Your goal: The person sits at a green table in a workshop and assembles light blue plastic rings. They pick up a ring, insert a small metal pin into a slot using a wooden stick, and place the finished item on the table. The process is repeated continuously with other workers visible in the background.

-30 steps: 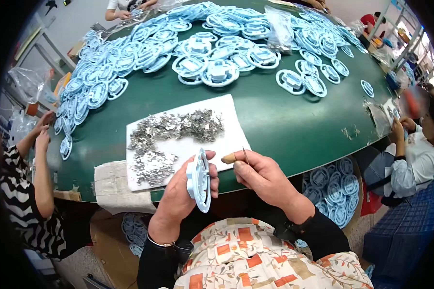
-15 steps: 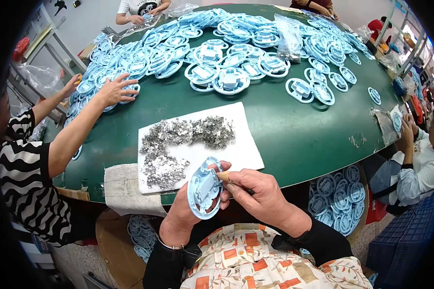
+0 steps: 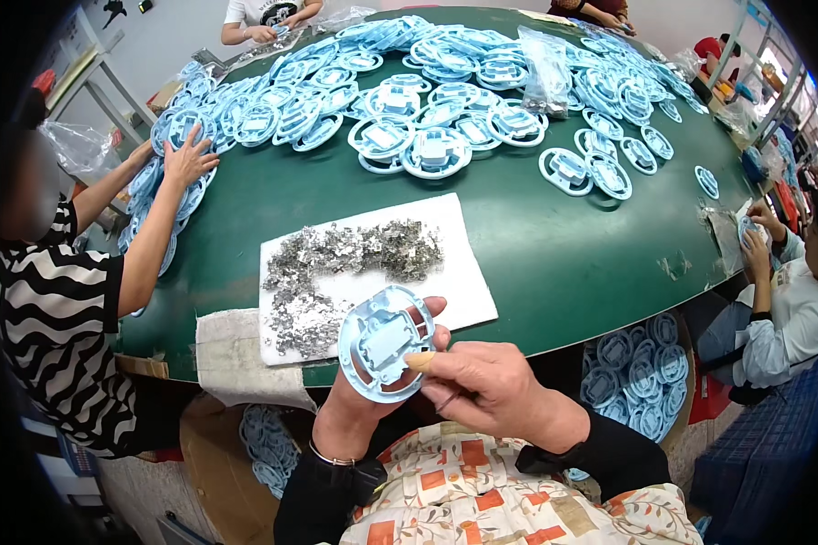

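My left hand [image 3: 353,416] grips a light blue oval plastic part [image 3: 386,343] from beneath, its fingers showing past the right rim. The part's face, with a raised rectangular block in the middle, is turned up. My right hand [image 3: 495,386] is pinched at the part's right edge, with a tan cover on one fingertip. A thin dark item shows under the right fingers; what it is, I cannot make out. Just beyond the part lies a white foam board [image 3: 468,272] bearing many small metal clips [image 3: 354,254].
Many similar blue parts [image 3: 436,150] are heaped across the green table [image 3: 573,263]. A cloth [image 3: 245,359] hangs over the near edge. Boxes of parts [image 3: 641,372] stand below. Co-workers sit left, right and far; one in striped sleeves [image 3: 54,300] handles parts at the left.
The blue part has turned to face upward more and shifted slightly left. My right fingers remain at its edge. The left co-worker has drawn several parts closer.
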Demonstrator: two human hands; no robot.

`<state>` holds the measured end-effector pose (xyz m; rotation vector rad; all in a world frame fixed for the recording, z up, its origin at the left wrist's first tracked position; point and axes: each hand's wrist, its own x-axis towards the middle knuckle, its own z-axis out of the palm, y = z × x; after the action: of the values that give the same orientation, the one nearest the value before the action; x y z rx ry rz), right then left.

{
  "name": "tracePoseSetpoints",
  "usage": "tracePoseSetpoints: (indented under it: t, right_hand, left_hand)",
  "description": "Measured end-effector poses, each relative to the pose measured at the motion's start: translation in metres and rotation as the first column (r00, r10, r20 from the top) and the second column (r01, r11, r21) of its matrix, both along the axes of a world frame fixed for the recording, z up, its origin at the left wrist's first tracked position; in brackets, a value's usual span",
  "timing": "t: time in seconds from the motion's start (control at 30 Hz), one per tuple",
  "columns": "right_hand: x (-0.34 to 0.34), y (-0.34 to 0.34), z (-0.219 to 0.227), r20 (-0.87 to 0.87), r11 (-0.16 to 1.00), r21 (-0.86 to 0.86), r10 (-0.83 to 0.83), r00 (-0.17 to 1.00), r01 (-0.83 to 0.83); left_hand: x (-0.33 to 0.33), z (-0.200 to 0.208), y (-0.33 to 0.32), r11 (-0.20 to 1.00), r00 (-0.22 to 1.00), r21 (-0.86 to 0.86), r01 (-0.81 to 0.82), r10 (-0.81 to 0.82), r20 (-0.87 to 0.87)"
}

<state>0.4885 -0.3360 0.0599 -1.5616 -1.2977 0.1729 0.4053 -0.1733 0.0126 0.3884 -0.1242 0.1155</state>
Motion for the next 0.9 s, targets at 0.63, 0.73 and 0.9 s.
tracePoseSetpoints:
  t: [0.63, 0.73, 0.9]
  right_hand:
    - [0.010, -0.022, 0.006, -0.082, 0.993, -0.035, -0.113, 0.990, 0.111]
    - [0.012, -0.026, -0.004, -0.102, 0.982, -0.003, -0.188, 0.977, 0.189]
    - [0.028, -0.028, -0.020, -0.078, 0.961, -0.019, -0.277, 0.958, 0.276]
  left_hand:
    - [-0.011, -0.003, 0.013, 0.943, 0.953, -0.139, 0.304, -0.301, 0.042]
    - [-0.017, -0.004, 0.016, 0.932, 0.944, -0.148, 0.331, -0.329, 0.040]
    - [-0.053, -0.002, 0.039, 0.956, 0.962, -0.114, 0.269, -0.263, 0.070]
